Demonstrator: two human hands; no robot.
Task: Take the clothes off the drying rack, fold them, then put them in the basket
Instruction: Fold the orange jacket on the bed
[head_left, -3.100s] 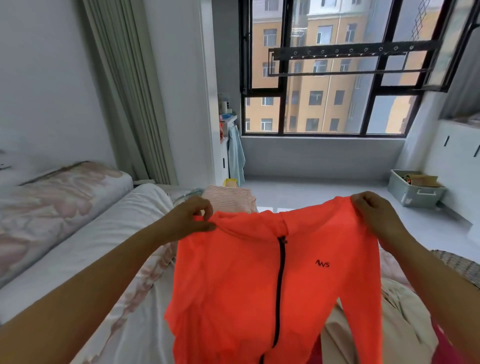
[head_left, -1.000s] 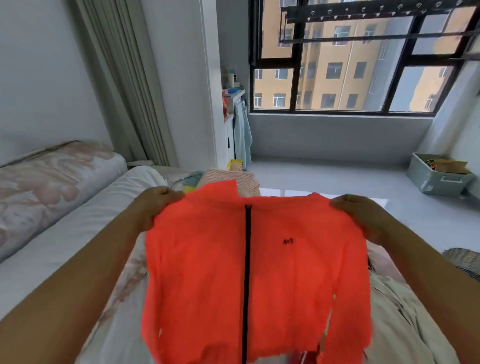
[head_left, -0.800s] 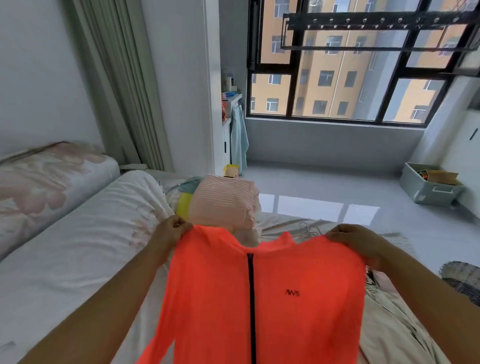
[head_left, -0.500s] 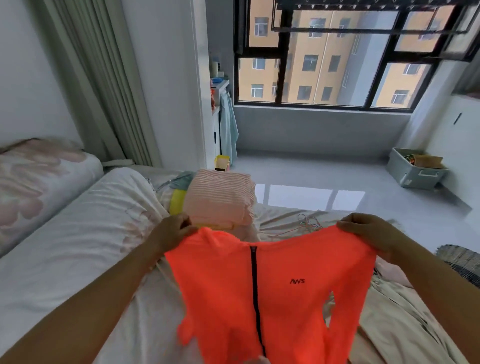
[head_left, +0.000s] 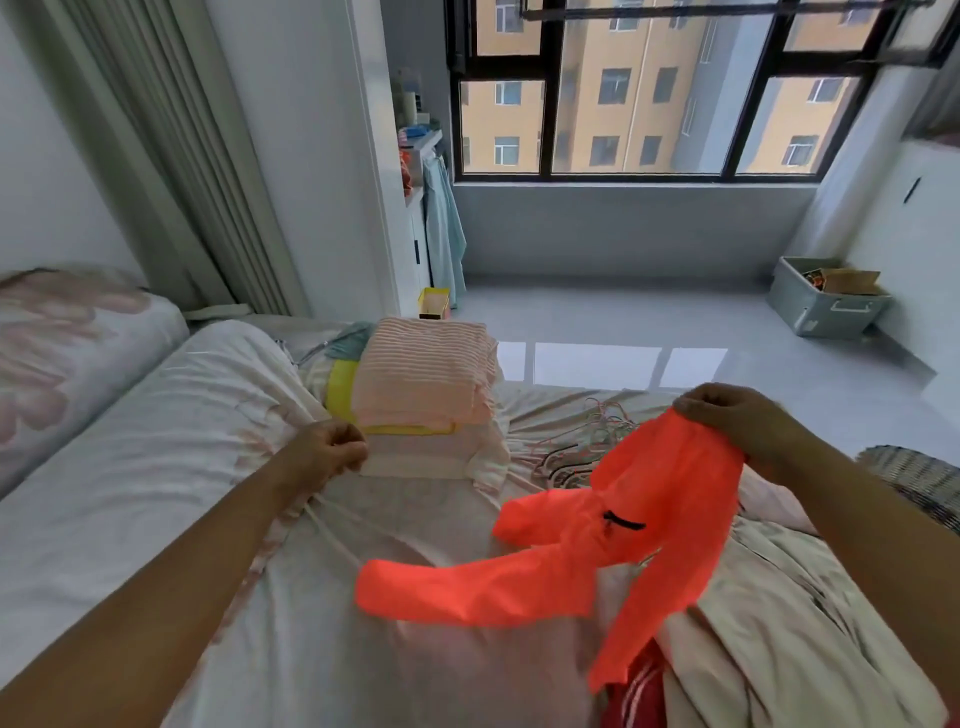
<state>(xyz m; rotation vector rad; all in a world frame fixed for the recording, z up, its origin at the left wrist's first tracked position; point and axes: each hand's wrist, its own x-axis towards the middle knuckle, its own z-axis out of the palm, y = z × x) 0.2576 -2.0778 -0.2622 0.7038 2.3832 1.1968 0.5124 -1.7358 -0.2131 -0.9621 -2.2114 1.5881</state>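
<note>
**Bed (head_left: 156, 467) inspection: folding step under way, garment not laid out**

Centre of view holds a folded pile (head_left: 426, 379). Right hand (head_left: 727, 421), at 3 o'clock, pinches the orange jacket (head_left: 649, 519) by one shoulder, and the rest sags onto the bedding toward 5 o'clock. Left hand (head_left: 332, 452), at 7 o'clock of the pile, has its fingers curled on nothing I can see. I judge the next move to be spreading the jacket flat. A woven basket (head_left: 909, 475) sits at the 3 o'clock edge.

A green curtain (head_left: 171, 156) hangs at left; a grey bin (head_left: 826, 306) sits on the floor (head_left: 623, 322) by the window (head_left: 639, 88).
</note>
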